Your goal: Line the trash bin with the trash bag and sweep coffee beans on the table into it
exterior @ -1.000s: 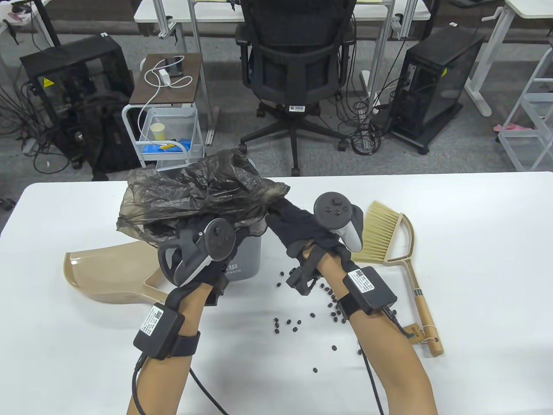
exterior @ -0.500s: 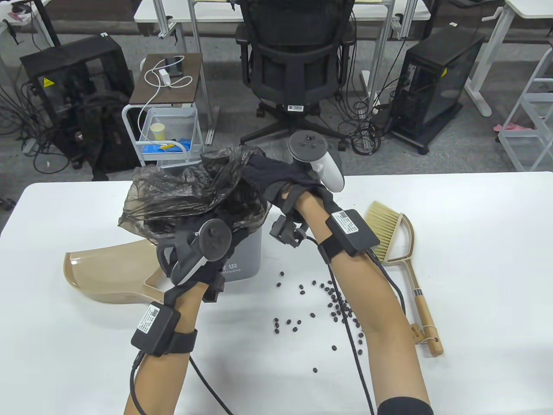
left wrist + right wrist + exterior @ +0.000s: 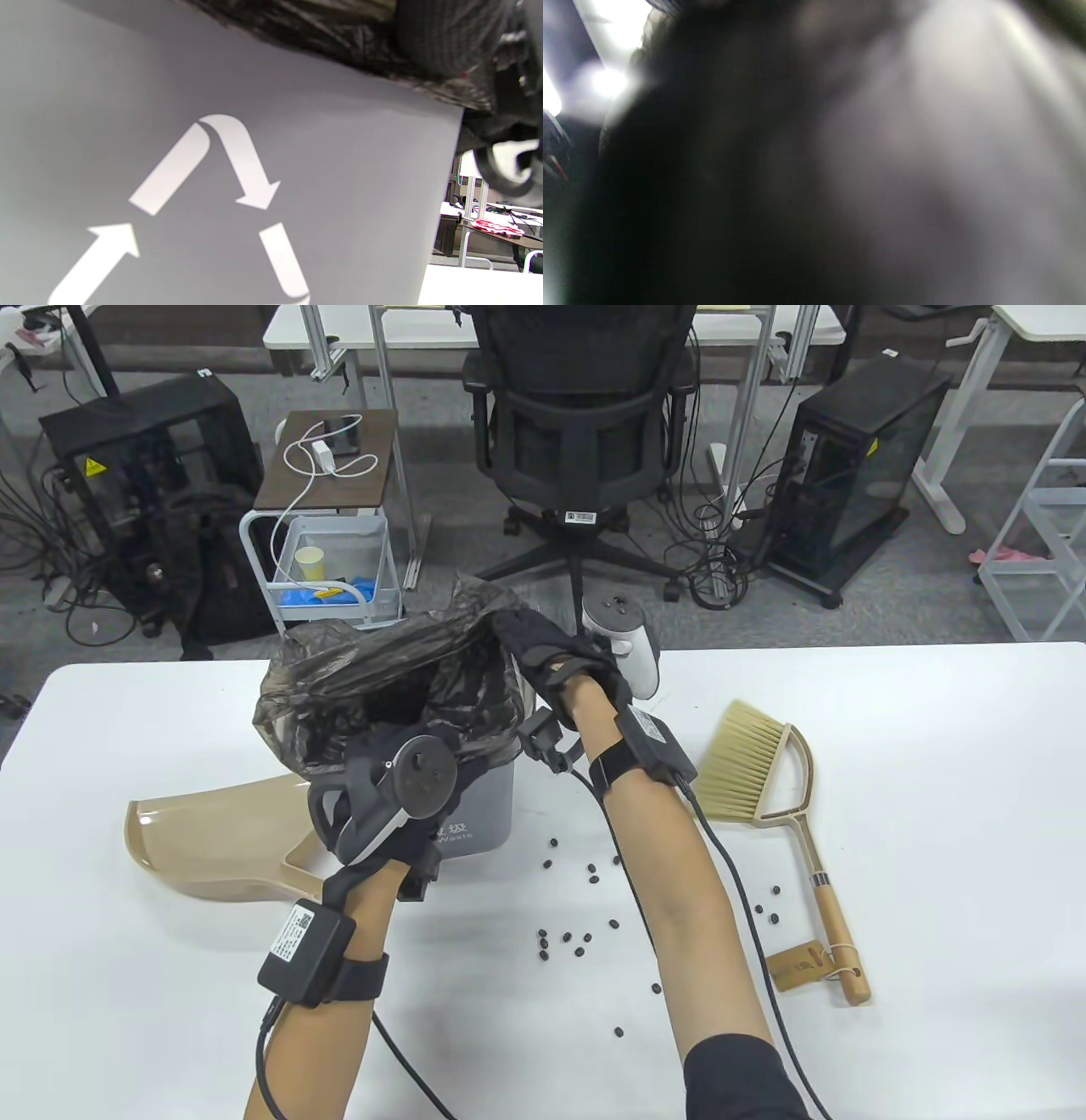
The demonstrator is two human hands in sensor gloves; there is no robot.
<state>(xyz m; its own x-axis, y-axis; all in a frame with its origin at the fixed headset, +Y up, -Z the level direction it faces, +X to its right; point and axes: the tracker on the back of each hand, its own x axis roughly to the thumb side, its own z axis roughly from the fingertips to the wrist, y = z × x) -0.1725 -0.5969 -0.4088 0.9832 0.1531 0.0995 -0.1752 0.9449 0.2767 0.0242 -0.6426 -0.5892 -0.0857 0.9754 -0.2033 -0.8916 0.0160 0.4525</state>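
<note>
A grey trash bin (image 3: 479,814) stands on the white table, and a dark see-through trash bag (image 3: 382,670) is spread open over its mouth. My left hand (image 3: 382,751) grips the bag's edge at the bin's near rim. My right hand (image 3: 543,649) reaches to the far right corner of the bin and holds the bag's edge there. In the left wrist view the bin wall (image 3: 339,169) with its recycling arrows fills the frame, with the bag (image 3: 318,29) folded over the rim. The right wrist view is a dark blur. Coffee beans (image 3: 564,942) lie scattered right of the bin.
A tan dustpan (image 3: 212,840) lies left of the bin. A hand brush (image 3: 755,763) with a wooden handle lies to the right, with a few beans beside it. An office chair (image 3: 585,432) and a small cart (image 3: 335,560) stand beyond the table's far edge.
My right hand has moved from beside the bin's right side to its far right corner, pulling the bag open over the mouth. The left hand has stayed at the near rim.
</note>
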